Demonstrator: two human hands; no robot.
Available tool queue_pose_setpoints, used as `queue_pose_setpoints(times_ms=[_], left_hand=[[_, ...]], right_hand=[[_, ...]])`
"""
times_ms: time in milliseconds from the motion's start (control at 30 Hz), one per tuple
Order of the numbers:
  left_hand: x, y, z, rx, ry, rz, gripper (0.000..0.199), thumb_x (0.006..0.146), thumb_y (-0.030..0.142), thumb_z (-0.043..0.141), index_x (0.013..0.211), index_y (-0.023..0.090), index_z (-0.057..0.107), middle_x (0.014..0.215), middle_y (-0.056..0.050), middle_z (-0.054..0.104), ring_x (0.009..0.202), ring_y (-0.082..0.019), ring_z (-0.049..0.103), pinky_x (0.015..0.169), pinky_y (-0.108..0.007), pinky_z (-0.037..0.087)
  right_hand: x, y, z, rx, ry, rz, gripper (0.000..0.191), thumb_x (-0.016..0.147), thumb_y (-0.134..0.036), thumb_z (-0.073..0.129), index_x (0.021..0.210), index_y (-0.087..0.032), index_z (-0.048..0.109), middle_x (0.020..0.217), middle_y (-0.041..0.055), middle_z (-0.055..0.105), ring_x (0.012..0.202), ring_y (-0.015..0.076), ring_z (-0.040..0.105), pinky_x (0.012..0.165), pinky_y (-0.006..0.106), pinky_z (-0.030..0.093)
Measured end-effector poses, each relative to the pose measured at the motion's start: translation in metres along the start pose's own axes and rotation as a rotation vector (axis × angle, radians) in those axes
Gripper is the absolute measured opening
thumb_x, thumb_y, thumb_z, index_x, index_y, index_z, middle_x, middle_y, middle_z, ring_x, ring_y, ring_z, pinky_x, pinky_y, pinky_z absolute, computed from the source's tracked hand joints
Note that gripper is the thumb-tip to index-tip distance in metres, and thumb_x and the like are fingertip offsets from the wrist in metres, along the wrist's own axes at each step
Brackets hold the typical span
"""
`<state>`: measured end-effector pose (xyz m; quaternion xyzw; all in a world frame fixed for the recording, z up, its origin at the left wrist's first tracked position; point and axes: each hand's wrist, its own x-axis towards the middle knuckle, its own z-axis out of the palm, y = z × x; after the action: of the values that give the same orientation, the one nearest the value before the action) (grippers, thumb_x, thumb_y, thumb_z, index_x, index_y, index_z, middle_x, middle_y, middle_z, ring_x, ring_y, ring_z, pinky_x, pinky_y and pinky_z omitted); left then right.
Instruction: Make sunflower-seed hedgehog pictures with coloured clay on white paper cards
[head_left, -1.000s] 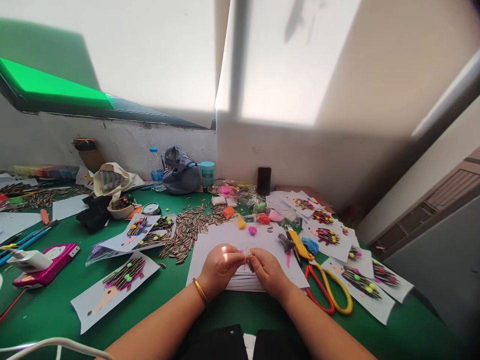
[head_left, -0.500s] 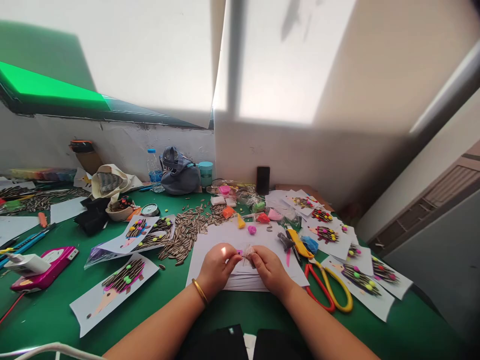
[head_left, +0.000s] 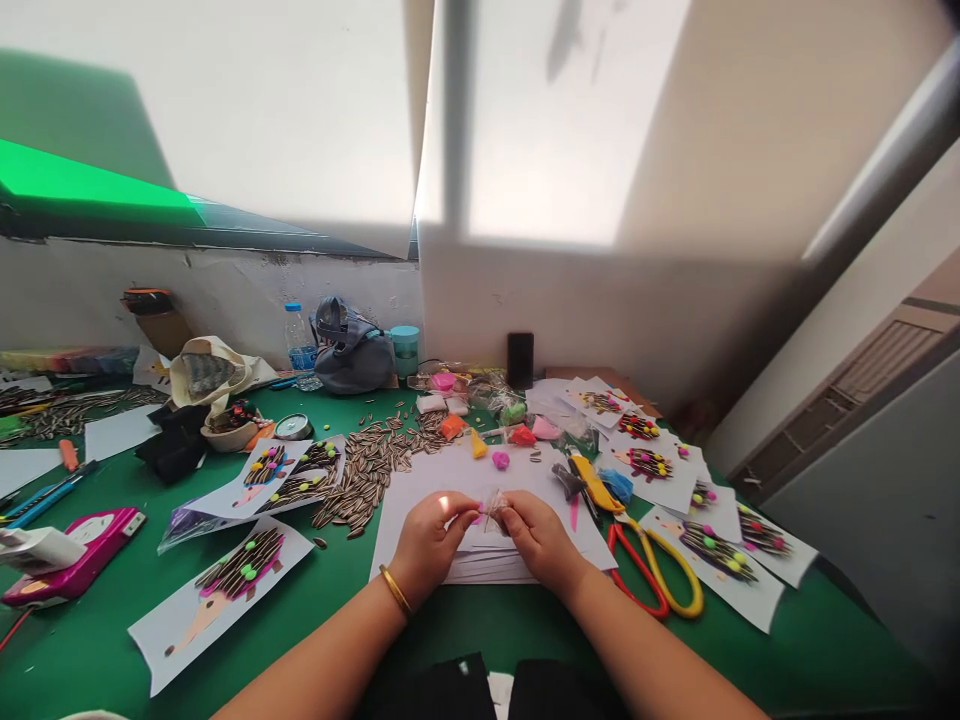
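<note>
Over a stack of white paper (head_left: pixel 420 490), my left hand (head_left: pixel 435 535) is closed, thumb and forefinger pinched at the edge of a small clear plastic wrapper (head_left: pixel 495 508). My right hand (head_left: pixel 540 540) is closed around the other side of that wrapper. A bit of pink shows by my left fingertips; the wrapper's contents are too small to tell. Beyond the hands, a pink clay lump (head_left: pixel 500 460) and a yellow clay cone (head_left: pixel 478 444) lie on the paper. A pink strip (head_left: pixel 574 513) is just right of my right hand.
Sunflower seeds (head_left: pixel 367 470) are heaped left of the paper. Red and yellow scissors (head_left: pixel 664 575) and a yellow cutter (head_left: pixel 596 485) lie to the right. Hedgehog pictures (head_left: pixel 225 600) rest on both sides. A dark phone (head_left: pixel 520 360) leans on the wall at the back.
The camera view has turned slightly to the right. Both hands remain together at the wrapper, with little finger movement.
</note>
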<state>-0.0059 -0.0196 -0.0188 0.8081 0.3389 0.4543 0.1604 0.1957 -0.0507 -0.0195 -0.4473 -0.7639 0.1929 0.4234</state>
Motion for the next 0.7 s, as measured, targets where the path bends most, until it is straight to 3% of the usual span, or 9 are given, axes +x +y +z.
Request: queue_pose_setpoints(times_ms=[133,300,700], left_hand=[[0.0004,0.0008,-0.0001,-0.005,0.034,-0.033,0.022,0.087,0.042,0.065,0.080,0.020,0.064,0.074,-0.002,0.069,0.070,-0.016,0.064,0.067,-0.029,0.051],[0.0010,0.0001,-0.0006,-0.004,0.039,-0.034,0.026,0.088,0.043,0.064,0.076,0.020,0.062,0.071,-0.001,0.067,0.068,-0.016,0.062,0.065,-0.028,0.050],[0.0015,-0.0001,-0.0003,-0.137,0.052,0.027,0.016,0.095,0.024,0.054,0.101,0.022,0.069,0.091,-0.004,0.071,0.085,-0.016,0.066,0.078,-0.030,0.054]], right_hand=[[0.0006,-0.0014,-0.0012,-0.021,-0.012,-0.016,0.036,0.101,-0.039,0.034,0.079,-0.021,0.056,0.075,0.0020,0.056,0.074,0.0175,0.052,0.070,0.029,0.041],[0.0009,-0.0043,-0.0025,-0.028,-0.024,-0.025,0.034,0.101,-0.038,0.035,0.077,-0.021,0.054,0.073,0.0011,0.054,0.072,0.0169,0.051,0.069,0.029,0.039],[0.0003,-0.0021,-0.0018,-0.015,-0.022,-0.037,0.032,0.101,-0.035,0.035,0.079,-0.021,0.054,0.075,0.0017,0.055,0.074,0.0171,0.050,0.071,0.029,0.039]])
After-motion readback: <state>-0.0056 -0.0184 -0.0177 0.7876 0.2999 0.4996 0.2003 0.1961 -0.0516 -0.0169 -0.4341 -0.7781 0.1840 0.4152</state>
